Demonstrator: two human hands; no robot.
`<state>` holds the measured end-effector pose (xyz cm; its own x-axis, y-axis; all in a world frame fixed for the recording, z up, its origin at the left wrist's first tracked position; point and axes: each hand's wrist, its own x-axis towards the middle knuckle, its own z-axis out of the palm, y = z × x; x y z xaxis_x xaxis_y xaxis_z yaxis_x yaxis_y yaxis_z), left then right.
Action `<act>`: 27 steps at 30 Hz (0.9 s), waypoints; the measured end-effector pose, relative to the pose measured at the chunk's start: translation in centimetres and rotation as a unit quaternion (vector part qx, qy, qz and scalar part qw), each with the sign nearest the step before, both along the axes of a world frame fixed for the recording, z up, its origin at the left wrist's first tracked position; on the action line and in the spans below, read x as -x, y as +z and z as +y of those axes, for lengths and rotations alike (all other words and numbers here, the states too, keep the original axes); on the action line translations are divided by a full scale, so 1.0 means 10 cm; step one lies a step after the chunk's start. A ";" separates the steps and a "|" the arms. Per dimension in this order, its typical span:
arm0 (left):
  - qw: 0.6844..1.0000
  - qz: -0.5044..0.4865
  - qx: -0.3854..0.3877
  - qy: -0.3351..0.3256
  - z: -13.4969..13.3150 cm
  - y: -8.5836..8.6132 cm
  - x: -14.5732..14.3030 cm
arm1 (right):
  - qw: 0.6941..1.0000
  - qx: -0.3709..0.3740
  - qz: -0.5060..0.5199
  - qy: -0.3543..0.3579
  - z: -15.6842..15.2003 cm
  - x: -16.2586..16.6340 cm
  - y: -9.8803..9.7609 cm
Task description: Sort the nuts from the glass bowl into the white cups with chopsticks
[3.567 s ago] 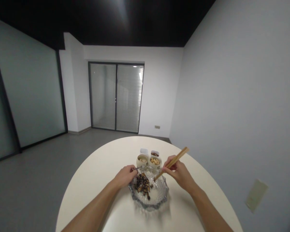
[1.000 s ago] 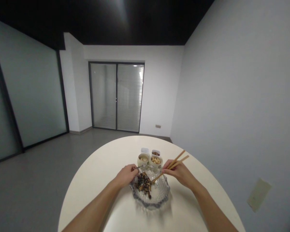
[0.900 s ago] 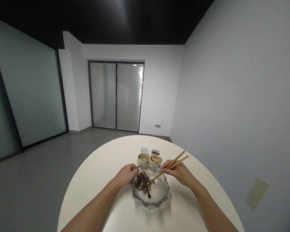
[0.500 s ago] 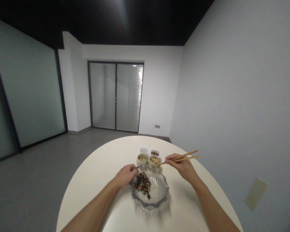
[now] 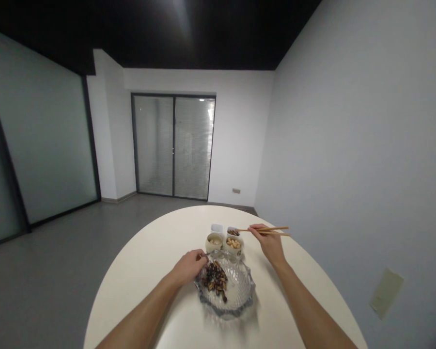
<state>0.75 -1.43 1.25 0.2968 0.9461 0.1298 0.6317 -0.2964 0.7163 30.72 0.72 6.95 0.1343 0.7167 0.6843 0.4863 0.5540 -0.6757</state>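
My left hand is closed on the left rim of a scalloped clear glass bowl. Dark and brown pieces, like seeds or nuts, lie heaped in the bowl's left part. In my right hand is a pair of wooden chopsticks, their tips at the small white dish of brown pieces at the back right. Whether the tips pinch a piece is too small to tell. Just in front of that dish stands a cup of pale nuts.
Left of the nut cup is another cup with a few pale pieces inside. Behind it sits a small white dish. All stand on a round white table. A white wall rises to the right.
My right hand has moved the chopsticks away from me, from over the nut cup to the back right dish. My left hand stays on the bowl's rim.
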 end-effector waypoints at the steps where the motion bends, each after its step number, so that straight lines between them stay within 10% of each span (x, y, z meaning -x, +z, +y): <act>1: 1.000 0.000 0.000 0.000 0.00 0.01 0.00 | 1.000 0.004 -0.001 0.001 0.00 -0.01 -0.02; 27: 1.000 -0.012 -0.011 -0.010 -0.01 -0.01 -0.01 | 0.980 0.096 -0.104 0.137 -0.64 0.51 -0.05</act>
<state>0.87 -1.56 1.15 0.3118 0.9369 0.1579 0.6087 -0.3246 0.7240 25.62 -5.69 6.45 -0.2106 0.8239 0.5261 0.4753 0.5566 -0.6814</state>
